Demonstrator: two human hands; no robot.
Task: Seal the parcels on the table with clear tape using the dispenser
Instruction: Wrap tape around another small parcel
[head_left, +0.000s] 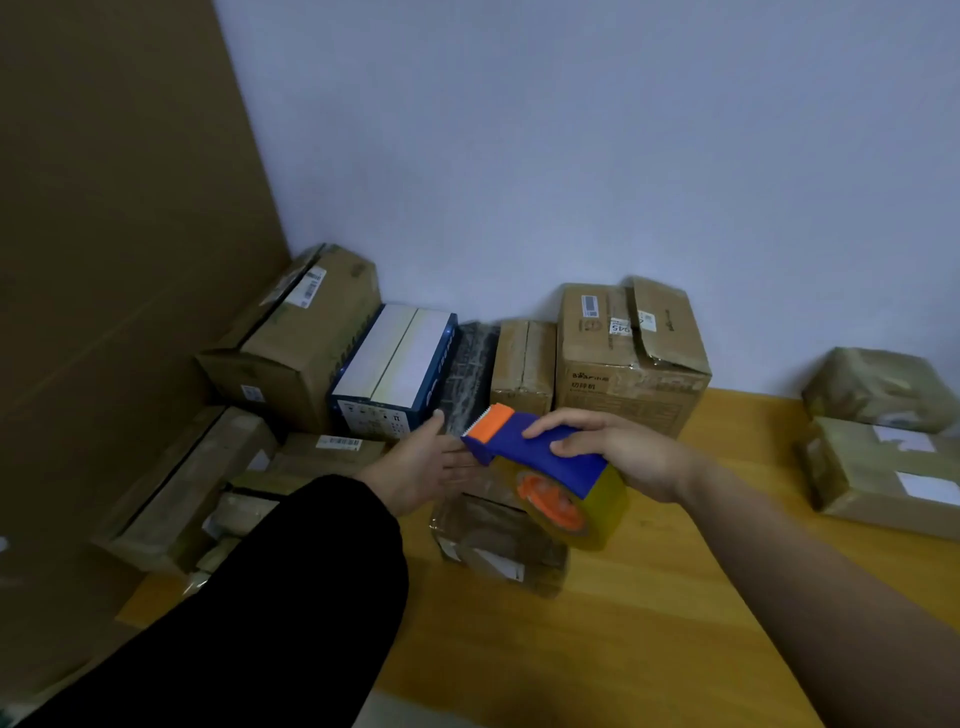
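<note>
My right hand (618, 452) grips a blue and orange tape dispenser (540, 457) loaded with a roll of clear tape (597, 509). It hovers above a small tape-wrapped parcel (498, 545) lying on the wooden table (649, 623). My left hand (426, 462), in a black sleeve, is open with straight fingers just left of the dispenser's orange cutter end. Its fingertips are hidden behind the dispenser.
Several cardboard boxes stand along the wall, among them a big brown box (631, 358) and a blue and white box (389, 369). Flat parcels (192, 488) pile at the left. Two wrapped parcels (883, 441) sit at the right. A brown board (104, 234) rises at left.
</note>
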